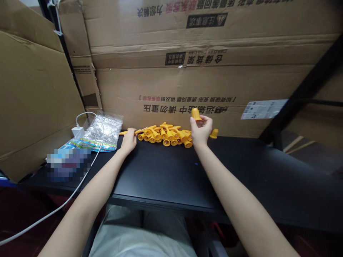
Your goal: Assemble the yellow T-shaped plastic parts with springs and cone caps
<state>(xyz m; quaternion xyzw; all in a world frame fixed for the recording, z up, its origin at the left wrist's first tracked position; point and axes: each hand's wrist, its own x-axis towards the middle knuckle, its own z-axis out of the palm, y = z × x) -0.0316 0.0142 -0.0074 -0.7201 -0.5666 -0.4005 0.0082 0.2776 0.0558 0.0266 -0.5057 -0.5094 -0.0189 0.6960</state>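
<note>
My right hand [203, 131] is raised at the back of the black table, its fingers closed on a yellow bell-shaped plastic cap [196, 114]. Further left, my left hand [129, 140] rests low over the tabletop, closed around a yellow plastic piece [123, 133]. One end of that piece sticks out left of the hand, and a ridged rod shows on the right. Between the hands lies a pile of yellow plastic pieces [166, 135] with flared, cone-like ends, several facing me. Just right of my right hand sits another yellow cap [214, 134].
Cardboard [166, 82] with printed text walls off the back of the black table [163, 175]. At left are a clear plastic bag [103, 130], a white charger [78, 132] and its white cable [77, 189]. A blurred-out item [69, 164] lies in front. A dark post [302, 89] slants at right.
</note>
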